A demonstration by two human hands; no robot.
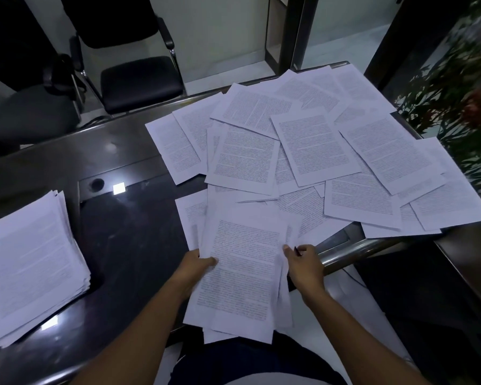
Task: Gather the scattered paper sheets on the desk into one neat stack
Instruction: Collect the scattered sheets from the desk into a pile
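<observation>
A bundle of printed sheets (pixel 242 273) is gripped between the left hand (pixel 195 269) and right hand (pixel 303 263), beyond them many scattered sheets (pixel 317 151), left one stack (pixel 31 262).

My desk (pixel 128 223) was dark and glossy, with a metal rail along its near edge. A squared-up stack of printed sheets (pixel 31 262) lay on its left end. Across the right half, loose printed pages (pixel 317 151) sprawled over one another at all angles, reaching the far corner and overhanging the right edge. A small round hole (pixel 97 183) sat in the top near the middle, a bright reflection just beside it.
</observation>
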